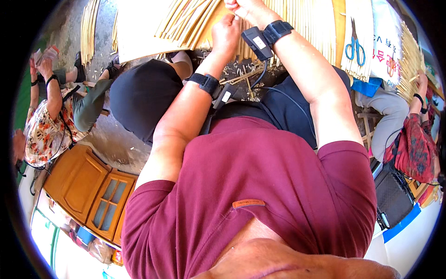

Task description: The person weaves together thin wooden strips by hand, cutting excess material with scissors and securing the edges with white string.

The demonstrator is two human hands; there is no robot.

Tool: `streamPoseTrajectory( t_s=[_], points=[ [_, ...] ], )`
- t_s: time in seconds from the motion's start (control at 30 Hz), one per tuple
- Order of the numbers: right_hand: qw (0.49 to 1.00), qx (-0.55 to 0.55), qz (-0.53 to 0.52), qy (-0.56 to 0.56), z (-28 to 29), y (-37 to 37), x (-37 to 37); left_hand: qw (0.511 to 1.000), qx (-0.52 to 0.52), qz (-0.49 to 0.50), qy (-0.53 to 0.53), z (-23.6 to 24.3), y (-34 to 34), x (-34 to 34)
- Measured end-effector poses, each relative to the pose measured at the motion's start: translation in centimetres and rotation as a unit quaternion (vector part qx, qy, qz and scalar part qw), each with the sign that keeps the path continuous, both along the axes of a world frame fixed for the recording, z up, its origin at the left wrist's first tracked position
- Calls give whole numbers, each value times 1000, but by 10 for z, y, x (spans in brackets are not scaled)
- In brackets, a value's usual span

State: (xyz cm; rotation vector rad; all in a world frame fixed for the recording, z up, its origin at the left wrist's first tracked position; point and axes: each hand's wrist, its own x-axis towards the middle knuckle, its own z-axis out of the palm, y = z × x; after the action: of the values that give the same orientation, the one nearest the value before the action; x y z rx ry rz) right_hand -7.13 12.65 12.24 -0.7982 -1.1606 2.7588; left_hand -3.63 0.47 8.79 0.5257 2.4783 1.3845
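Tabletop (340,28), sticks (188,21) reaching its near edge, hands (226,35) (251,9) close together

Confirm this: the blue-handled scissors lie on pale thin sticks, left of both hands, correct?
Not quite: in the head view, the blue-handled scissors lie on pale thin sticks, but to the right of the left hand and the right hand.
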Motion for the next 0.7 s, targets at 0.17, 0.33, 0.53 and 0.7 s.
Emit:
streamPoseTrajectory(
  t_s=[0.17, 0.33, 0.53, 0.7],
  points=[
    [999, 34, 16, 12, -9, -16, 8, 992, -122, -29, -10, -1, -2, -1],
    [998, 31, 57, -17, -6, 11, 20, 969, -223, -83, 61, 29, -2, -2],
    [939, 320, 108, -67, -13, 53, 39, 925, -306, -50, 219, 10, -26, -28],
    [757, 649, 74, 1, 3, 38, 60, 915, -350, -42, 198, 8, -25, -29]
  ],
)
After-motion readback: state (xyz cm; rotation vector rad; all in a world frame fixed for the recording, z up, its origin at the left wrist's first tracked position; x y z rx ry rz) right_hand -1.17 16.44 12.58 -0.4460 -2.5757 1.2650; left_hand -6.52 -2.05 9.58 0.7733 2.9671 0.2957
